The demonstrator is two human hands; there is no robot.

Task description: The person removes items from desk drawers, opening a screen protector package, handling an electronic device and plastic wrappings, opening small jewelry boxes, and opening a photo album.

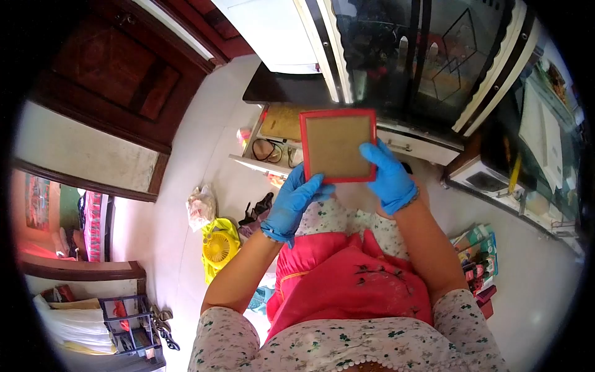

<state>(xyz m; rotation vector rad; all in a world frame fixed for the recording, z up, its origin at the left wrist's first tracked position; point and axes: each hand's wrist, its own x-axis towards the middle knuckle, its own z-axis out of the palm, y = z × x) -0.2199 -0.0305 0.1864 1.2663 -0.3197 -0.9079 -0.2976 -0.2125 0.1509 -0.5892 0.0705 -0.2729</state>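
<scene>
A square board with a red frame [338, 146] and a plain brownish-grey face is held up in front of me. Whether it is a slate or the back of a picture frame I cannot tell. My left hand [294, 203], in a blue glove, grips its lower left corner with the thumb on the front. On the right edge, my right hand [392, 177], gloved in blue too, is closed with its thumb and fingers on the frame. Just beyond the board, a cabinet drawer [257, 165] stands pulled out, with a brown flat item [282, 122] and a black cable inside.
The glass-fronted cabinet [378, 62] rises ahead. On the floor to the left lie a yellow fan [220, 247], a plastic bag [201, 208] and dark items [255, 209]. Colourful packages [477, 254] lie to the right. A rack [133, 325] stands at the lower left.
</scene>
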